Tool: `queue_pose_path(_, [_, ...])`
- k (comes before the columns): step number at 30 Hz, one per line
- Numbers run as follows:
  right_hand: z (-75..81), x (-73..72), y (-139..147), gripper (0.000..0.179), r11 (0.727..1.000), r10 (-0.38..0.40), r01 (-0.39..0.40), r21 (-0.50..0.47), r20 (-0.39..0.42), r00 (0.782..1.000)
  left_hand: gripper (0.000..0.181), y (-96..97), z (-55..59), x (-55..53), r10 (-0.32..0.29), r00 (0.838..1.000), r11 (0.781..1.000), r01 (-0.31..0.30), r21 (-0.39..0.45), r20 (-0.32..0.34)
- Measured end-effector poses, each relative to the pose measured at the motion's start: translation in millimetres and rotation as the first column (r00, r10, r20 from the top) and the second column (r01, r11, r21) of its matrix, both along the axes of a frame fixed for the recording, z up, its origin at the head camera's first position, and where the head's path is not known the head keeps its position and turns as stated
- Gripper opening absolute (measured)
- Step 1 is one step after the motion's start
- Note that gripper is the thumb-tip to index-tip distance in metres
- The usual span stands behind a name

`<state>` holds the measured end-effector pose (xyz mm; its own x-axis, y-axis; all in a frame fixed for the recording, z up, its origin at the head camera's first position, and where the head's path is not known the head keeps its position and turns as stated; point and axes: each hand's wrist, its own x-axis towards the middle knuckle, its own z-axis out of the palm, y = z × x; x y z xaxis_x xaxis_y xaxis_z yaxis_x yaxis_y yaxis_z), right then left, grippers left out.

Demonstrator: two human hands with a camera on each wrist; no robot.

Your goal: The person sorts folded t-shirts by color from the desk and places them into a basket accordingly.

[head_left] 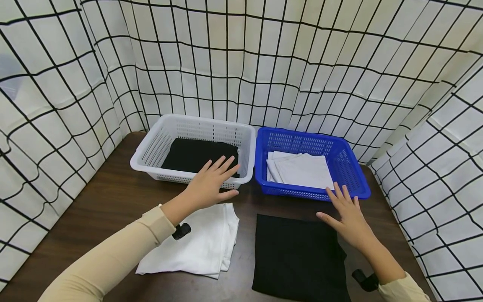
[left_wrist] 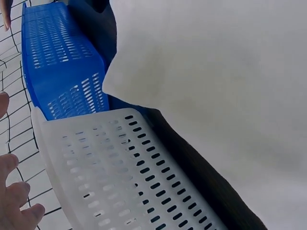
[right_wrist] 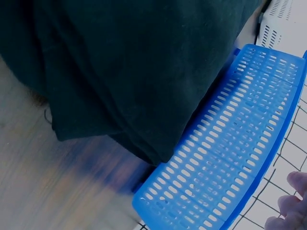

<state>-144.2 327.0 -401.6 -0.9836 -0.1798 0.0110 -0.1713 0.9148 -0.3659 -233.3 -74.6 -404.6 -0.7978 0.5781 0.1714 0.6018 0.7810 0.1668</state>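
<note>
My left hand (head_left: 211, 184), fingers spread and holding nothing, hovers over the front rim of the white basket (head_left: 141, 165). A folded black cloth (head_left: 200, 151) lies inside that basket. Below my left wrist a folded white cloth (head_left: 201, 245) rests on the table, partly hidden by the forearm. On the other side, my right hand (head_left: 349, 218) is spread and bare near the front right rim of the blue basket (head_left: 354, 178), which contains folded white cloths (head_left: 307, 170). In front of it lies a folded black cloth (head_left: 298, 256); the right wrist view shows its layered edge (right_wrist: 120, 96).
Both baskets stand side by side at the back of the dark wooden table (head_left: 109, 205). A black wire grid (head_left: 241, 77) with white sheeting behind it encloses the back and sides. Small black wrist cameras (head_left: 182, 231) hang under both wrists.
</note>
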Motion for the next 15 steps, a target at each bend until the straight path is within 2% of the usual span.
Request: queue_pose_path(15, [-1.9, 4.1, -4.3, 0.086, 1.000, 0.019, -0.019, -0.005, -0.013, 1.000, 0.075, 10.9, -6.0, 5.0, -0.023, 1.000, 1.000, 0.023, 0.012, 0.013])
